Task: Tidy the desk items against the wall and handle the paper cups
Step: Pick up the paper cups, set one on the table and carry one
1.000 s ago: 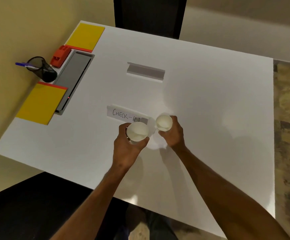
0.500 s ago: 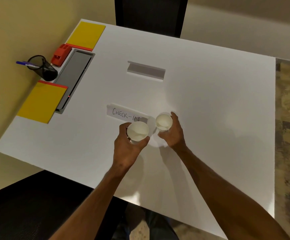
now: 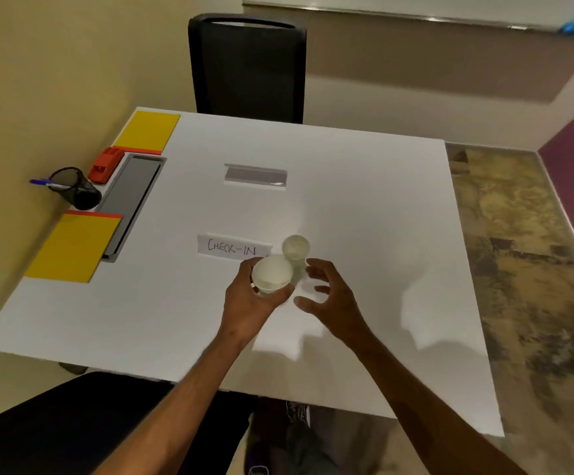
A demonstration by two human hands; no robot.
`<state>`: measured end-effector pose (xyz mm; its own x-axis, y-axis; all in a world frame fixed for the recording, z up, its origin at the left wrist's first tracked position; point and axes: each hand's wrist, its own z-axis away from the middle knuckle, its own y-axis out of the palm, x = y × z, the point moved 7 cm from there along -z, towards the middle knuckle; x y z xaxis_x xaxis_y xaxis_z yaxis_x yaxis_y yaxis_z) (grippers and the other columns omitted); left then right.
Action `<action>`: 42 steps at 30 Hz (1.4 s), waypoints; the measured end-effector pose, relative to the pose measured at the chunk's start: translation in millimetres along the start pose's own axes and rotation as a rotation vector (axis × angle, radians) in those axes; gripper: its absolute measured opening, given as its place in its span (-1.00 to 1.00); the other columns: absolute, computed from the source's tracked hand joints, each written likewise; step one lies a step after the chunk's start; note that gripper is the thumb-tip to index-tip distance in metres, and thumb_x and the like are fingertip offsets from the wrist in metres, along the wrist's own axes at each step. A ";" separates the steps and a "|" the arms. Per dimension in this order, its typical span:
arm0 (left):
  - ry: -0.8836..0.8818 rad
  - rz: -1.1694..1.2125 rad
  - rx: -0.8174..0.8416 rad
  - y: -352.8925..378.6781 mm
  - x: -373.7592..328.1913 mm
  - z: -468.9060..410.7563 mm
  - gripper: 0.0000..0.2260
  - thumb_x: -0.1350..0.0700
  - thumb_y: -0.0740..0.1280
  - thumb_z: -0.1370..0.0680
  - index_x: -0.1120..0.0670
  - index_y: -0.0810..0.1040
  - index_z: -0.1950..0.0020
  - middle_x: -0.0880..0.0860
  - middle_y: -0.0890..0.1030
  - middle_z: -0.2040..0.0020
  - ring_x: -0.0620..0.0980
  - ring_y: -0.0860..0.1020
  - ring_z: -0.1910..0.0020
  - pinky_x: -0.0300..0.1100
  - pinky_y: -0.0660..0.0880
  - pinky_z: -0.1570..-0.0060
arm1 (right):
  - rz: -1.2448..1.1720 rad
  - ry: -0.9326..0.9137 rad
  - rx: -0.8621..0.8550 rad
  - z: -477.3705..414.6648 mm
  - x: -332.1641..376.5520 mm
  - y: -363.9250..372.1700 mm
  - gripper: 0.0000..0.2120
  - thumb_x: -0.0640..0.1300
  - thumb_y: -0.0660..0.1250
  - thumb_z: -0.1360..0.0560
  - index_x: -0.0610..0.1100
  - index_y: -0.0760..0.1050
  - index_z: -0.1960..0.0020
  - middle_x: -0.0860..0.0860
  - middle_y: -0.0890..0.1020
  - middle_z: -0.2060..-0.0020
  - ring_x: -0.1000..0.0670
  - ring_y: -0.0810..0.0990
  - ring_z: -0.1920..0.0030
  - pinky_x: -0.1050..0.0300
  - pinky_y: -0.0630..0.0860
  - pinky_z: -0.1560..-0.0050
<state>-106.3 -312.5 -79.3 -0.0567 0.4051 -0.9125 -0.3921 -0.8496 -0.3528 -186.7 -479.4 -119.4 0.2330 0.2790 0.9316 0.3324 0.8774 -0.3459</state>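
left hand (image 3: 248, 303): near paper cup (image 3: 272, 276) is gripped in its fingers | right hand (image 3: 330, 296): fingers spread, nothing held | far paper cup (image 3: 296, 248) stands on table (image 3: 364, 217) just beyond right fingertips | risk: far paper cup may be toppled if clipped.

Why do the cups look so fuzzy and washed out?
Head view: the white paper cup in the left hand and the second white paper cup are motion-blurred and overexposed against the glossy white table; soft shadows fall beneath both hands; wide-angle distortion bends edges.
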 end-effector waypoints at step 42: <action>0.776 -0.759 0.424 490.3 -213.9 281.9 -0.21 -0.44 -0.24 -0.50 0.01 -0.03 -0.60 0.07 0.04 -0.61 0.09 0.00 -0.59 0.19 -0.02 -0.53 | 0.002 0.154 -0.811 387.8 -104.9 -519.6 -0.28 0.00 0.60 -0.35 0.12 0.30 -0.40 0.10 0.57 -0.20 0.09 0.59 -0.14 0.35 0.56 0.09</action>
<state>-545.3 -720.5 1.3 0.8440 0.3204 -0.4301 -0.3682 -0.2369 -0.8991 -738.2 -813.3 5.9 0.3373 0.1719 0.9256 0.8745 0.3067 -0.3757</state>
